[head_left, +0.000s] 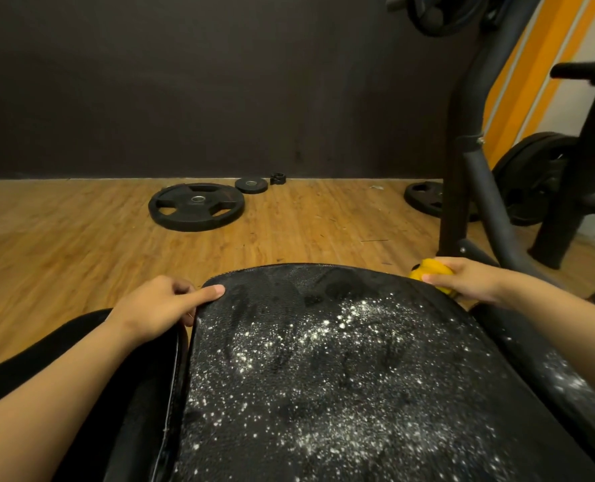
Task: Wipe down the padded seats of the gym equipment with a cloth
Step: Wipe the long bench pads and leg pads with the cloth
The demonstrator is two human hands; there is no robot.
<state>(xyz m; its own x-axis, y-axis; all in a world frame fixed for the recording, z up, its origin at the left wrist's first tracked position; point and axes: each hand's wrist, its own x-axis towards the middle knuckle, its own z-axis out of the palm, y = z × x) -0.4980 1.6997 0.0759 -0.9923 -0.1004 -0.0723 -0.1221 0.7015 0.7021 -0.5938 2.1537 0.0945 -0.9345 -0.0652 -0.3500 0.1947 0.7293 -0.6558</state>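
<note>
A black padded seat [323,377] fills the lower middle of the head view, speckled with white powder across its middle and near end; its far end looks darker and smeared. My left hand [157,304] grips the seat's far left corner, thumb lying on top of the pad. My right hand [469,281] is closed around a bunched yellow cloth [428,269] at the seat's far right corner, beside the pad's edge.
Wooden floor [63,245] lies beyond the seat. A large weight plate [197,207], a small plate [250,185] and a collar [278,178] rest by the dark wall. A black machine frame [462,140] with more plates [532,179] stands at the right.
</note>
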